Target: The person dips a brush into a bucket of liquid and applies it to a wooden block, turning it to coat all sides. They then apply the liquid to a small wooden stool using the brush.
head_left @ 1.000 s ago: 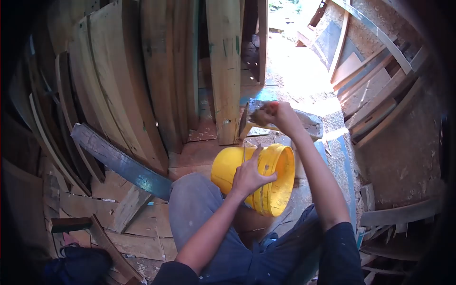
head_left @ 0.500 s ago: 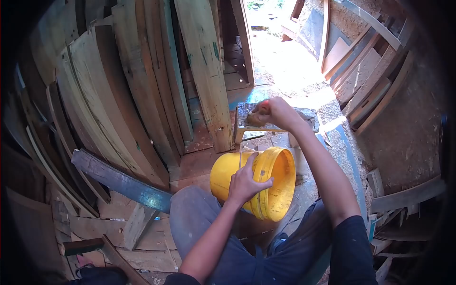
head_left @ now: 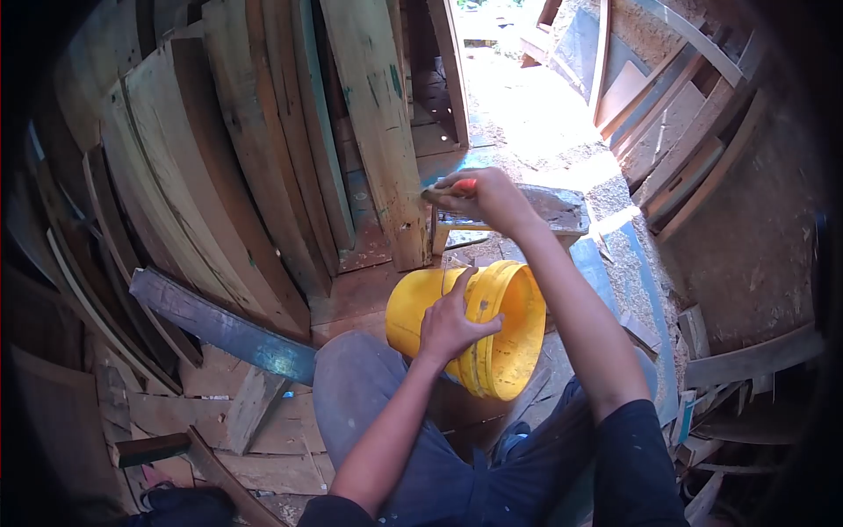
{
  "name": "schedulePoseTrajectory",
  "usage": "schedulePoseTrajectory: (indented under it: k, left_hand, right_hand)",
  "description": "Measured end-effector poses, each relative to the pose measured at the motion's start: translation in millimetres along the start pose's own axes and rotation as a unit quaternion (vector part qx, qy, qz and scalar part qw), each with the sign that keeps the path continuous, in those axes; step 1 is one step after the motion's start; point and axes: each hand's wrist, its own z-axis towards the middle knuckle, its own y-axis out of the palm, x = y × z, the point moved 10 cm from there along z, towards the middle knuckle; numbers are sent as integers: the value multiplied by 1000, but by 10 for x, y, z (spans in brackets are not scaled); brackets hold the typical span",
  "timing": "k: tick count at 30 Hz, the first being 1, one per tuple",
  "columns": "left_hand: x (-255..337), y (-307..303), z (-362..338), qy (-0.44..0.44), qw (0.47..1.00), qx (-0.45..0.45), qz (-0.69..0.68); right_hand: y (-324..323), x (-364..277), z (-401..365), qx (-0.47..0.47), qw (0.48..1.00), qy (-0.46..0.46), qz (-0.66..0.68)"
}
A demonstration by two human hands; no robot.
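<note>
A yellow plastic bucket (head_left: 430, 303) lies tilted between my knees, its open mouth facing right. My left hand (head_left: 452, 329) holds it near the rim, with the fingers along its side and the thumb towards the mouth. Beyond the bucket stands a low wooden stool (head_left: 549, 204) with a dark, stained top. My right hand (head_left: 492, 200) is closed over the stool's left end around a small orange-handled brush (head_left: 465, 186). The brush's tip points left, right at the edge of an upright plank; most of the brush is hidden by my fingers.
Tall boards (head_left: 189, 176) lean along the left side, with one wide plank (head_left: 378, 132) close by the stool. A dark painted board (head_left: 219, 325) slants beside my left knee. Wood offcuts (head_left: 685, 149) lean at the right. Sawdust (head_left: 606, 189) covers the floor towards the bright doorway.
My right hand has moved left with the brush, from above the stool top to its left end beside the plank. My left hand stays on the bucket.
</note>
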Motion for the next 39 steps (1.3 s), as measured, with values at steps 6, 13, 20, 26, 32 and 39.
schedulePoseTrajectory:
  k: [6, 13, 20, 26, 32, 39]
  left_hand:
    - [40, -100, 1, -69, 996, -48, 3]
    - [53, -43, 62, -56, 998, -40, 3]
    - [13, -28, 76, -42, 999, -5, 20]
    - [10, -130, 59, -54, 999, -4, 0]
    - [-15, -55, 103, -51, 998, -22, 9]
    - [-22, -12, 121, -36, 999, 2, 1]
  right_hand:
    - [130, 148, 21, -34, 993, 52, -98]
    - [155, -25, 24, -41, 986, 45, -152]
    - [-60, 459, -260, 21, 992, 117, 47]
    - [-635, 960, -584, -13, 963, 177, -204]
    - [27, 585, -332, -21, 972, 140, -190]
    - [103, -134, -45, 110, 980, 81, -146]
